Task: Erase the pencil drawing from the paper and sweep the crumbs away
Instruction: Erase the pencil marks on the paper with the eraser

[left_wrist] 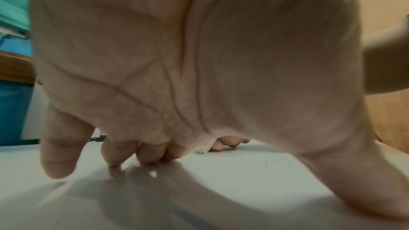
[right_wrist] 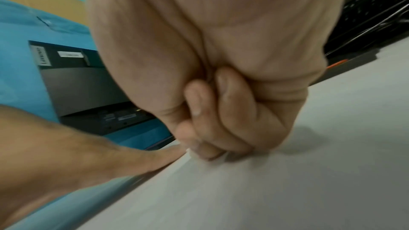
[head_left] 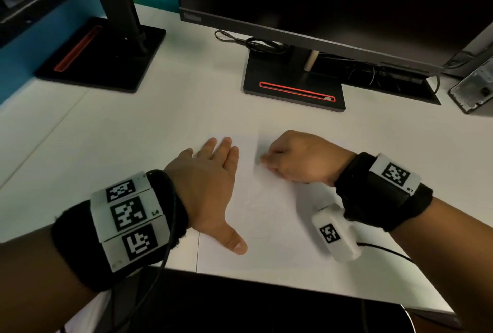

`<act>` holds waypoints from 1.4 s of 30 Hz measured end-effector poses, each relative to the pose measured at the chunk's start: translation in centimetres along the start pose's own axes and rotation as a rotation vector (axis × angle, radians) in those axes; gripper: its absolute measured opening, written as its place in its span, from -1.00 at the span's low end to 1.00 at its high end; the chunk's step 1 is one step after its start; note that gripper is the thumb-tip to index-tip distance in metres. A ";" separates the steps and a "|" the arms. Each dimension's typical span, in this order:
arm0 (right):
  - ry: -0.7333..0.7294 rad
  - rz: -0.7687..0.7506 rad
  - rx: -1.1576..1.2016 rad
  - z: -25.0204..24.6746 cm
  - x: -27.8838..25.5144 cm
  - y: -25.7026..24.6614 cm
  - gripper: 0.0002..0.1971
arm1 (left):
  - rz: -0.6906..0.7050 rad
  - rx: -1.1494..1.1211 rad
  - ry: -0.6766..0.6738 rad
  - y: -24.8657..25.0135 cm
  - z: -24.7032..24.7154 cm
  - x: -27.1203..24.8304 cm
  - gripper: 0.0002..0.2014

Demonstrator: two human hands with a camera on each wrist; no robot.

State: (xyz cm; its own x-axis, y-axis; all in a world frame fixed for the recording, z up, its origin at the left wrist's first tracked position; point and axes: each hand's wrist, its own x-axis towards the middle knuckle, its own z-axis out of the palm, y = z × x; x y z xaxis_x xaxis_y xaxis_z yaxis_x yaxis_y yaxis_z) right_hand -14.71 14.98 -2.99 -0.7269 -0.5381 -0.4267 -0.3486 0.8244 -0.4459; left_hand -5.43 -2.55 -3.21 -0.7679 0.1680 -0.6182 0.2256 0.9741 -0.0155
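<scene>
"Lenovo" on the monitor back; "L4" on the left wristband.

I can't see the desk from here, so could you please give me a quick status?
Left hand flat, pressing the paper. Right hand pinching the eraser against the sheet. Faint pencil drawing remains. Nothing blocking.

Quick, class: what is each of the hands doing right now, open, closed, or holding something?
Left hand: open, fingers straight, pressing flat on the paper.
Right hand: closed, pinching a small white eraser against the paper.
</scene>
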 end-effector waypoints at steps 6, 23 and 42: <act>-0.083 -0.009 0.007 0.2 0.0 -0.4 -0.51 | -0.006 -0.004 -0.002 0.0 0.0 -0.1 0.58; -0.079 -0.041 -0.033 0.4 0.6 -1.4 -0.49 | 0.015 -0.003 0.030 -0.2 0.2 -0.2 0.57; -0.064 -0.066 -0.027 1.0 0.7 -2.5 -0.50 | -0.009 0.007 0.033 -0.2 0.2 -0.2 0.57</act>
State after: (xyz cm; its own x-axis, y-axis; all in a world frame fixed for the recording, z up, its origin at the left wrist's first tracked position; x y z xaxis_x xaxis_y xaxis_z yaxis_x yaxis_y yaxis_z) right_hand -13.75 12.38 -2.96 -0.6625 -0.6012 -0.4468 -0.4112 0.7905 -0.4539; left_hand -5.22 -2.76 -3.23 -0.7891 0.1641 -0.5919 0.2229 0.9745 -0.0269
